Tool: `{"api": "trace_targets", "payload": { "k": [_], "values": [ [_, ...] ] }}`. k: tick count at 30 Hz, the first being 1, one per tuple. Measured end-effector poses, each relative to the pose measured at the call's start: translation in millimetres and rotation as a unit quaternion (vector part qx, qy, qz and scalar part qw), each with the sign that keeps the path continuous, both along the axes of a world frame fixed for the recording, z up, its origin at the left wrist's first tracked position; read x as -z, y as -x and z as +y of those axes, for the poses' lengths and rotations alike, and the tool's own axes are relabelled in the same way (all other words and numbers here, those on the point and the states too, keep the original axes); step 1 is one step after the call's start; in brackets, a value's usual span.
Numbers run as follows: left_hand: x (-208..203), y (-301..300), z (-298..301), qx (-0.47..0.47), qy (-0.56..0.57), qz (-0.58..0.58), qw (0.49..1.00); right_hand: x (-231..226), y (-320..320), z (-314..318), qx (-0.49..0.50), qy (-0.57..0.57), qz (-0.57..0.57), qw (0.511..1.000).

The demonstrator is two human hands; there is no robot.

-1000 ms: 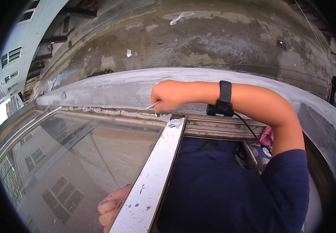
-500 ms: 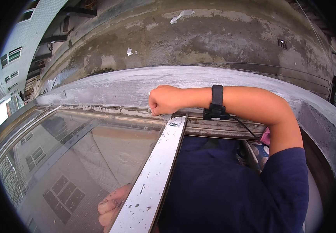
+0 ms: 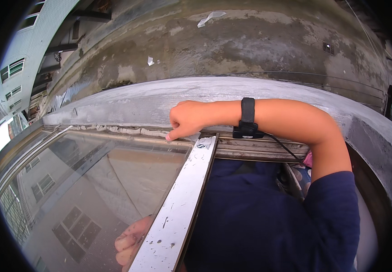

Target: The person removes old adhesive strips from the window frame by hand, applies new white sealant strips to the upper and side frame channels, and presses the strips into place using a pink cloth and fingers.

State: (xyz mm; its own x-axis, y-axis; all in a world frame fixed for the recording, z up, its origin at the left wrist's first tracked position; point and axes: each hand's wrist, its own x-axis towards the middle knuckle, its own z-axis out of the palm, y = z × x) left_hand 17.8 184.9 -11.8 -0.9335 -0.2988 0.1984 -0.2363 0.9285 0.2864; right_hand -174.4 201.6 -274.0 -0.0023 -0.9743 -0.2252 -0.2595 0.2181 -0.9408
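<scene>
My right hand (image 3: 186, 119) reaches in from the right over the outer sill, fingers curled down and thumb pressed on the window's frame edge. It is closed over the end of a grey-white crumpled strip (image 3: 128, 131), possibly cloth or paper, which lies along the groove between glass and sill. The fingertips are hidden. My left hand (image 3: 131, 240) shows behind the window pane (image 3: 128, 190), beside the pale window stile (image 3: 173, 204) that hides part of it. Its fingers are bent and close together; what they hold, if anything, cannot be made out.
Beyond the rough concrete sill (image 3: 232, 88) lies stained ground (image 3: 182, 50), far below, with white scraps. Metal sliding tracks (image 3: 259, 149) run right of the stile. A black strap with a small box (image 3: 248, 120) is on my right wrist, with a cable attached.
My right hand has slid slightly left along the strip. Its thumb, tucked before, now stretches down onto the frame edge. My left hand looks almost unmoved.
</scene>
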Motion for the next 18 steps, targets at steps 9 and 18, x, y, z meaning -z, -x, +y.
{"api": "trace_targets", "payload": {
  "k": [9, 18],
  "values": [
    [-9, 4, -1, 0.040, 0.011, -0.049, 0.998, 9, -12, -10, 0.051, 0.024, -0.022, 0.998],
    [1, -9, -4, -0.002, 0.069, -0.016, 0.997, 2, -6, -11, 0.033, 0.005, -0.042, 0.999]
  ]
}}
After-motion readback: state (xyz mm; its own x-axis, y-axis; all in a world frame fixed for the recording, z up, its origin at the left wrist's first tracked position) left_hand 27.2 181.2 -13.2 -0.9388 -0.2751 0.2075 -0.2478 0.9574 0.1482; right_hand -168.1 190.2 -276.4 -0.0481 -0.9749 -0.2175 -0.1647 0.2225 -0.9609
